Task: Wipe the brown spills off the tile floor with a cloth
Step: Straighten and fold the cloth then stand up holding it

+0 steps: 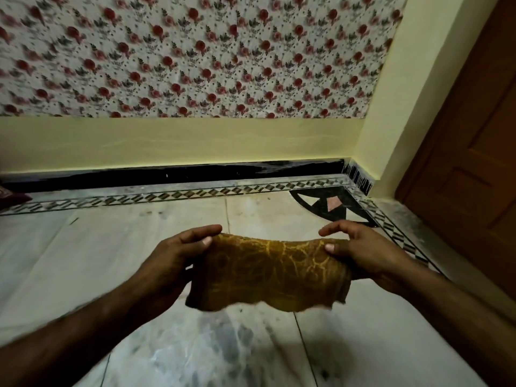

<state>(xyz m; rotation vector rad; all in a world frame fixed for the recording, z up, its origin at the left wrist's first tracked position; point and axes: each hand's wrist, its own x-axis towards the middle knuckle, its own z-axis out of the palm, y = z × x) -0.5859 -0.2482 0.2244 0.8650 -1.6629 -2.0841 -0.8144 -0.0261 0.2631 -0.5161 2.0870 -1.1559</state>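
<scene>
Where pale tile floor (111, 261) meets floral wall (195, 51), cloth (268, 275) hangs.

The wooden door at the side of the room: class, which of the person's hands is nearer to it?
Right. The right hand holds the cloth's end on the side of the wooden door; the left hand holds the far end.

Just one view here, a wide-angle head cam looking forward and down, pretty close over the marble tile floor (111, 261), facing the floral-papered wall (195, 57) and a room corner (wooden door (474, 135) at right edge).
</scene>
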